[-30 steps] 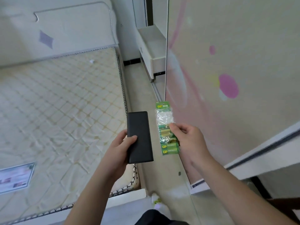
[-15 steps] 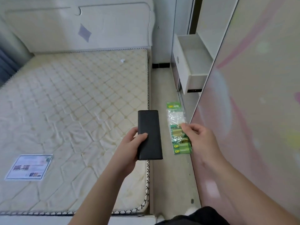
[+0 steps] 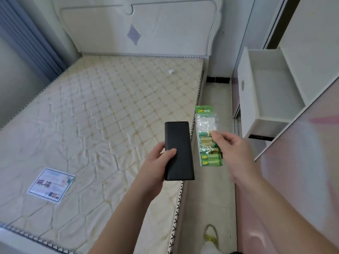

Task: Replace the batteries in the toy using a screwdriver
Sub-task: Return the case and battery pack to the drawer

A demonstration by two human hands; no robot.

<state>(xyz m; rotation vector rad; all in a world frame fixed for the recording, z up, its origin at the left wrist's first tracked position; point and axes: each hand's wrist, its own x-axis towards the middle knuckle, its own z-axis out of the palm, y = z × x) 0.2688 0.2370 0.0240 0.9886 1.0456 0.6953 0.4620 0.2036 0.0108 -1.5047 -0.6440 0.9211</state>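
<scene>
Head view shows one left hand [image 3: 156,162] gripping one black case [image 3: 178,151] at center, and at 3 o'clock of it one right hand [image 3: 233,143] pinching one green battery pack [image 3: 208,138] above one mattress [image 3: 91,116] edge.

- two hands showing: left hand [image 3: 156,162], right hand [image 3: 233,146]
- one black case [image 3: 178,151] being held
- one battery pack [image 3: 208,136] being pinched
- one leaflet [image 3: 51,185] lying on one mattress [image 3: 110,110]
- one drawer [image 3: 266,92] hanging open

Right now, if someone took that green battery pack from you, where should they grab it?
By the flat green header card at the top of the battery pack, from the far side. It stands upright, the right hand pinches its middle, and the top is free.
</scene>
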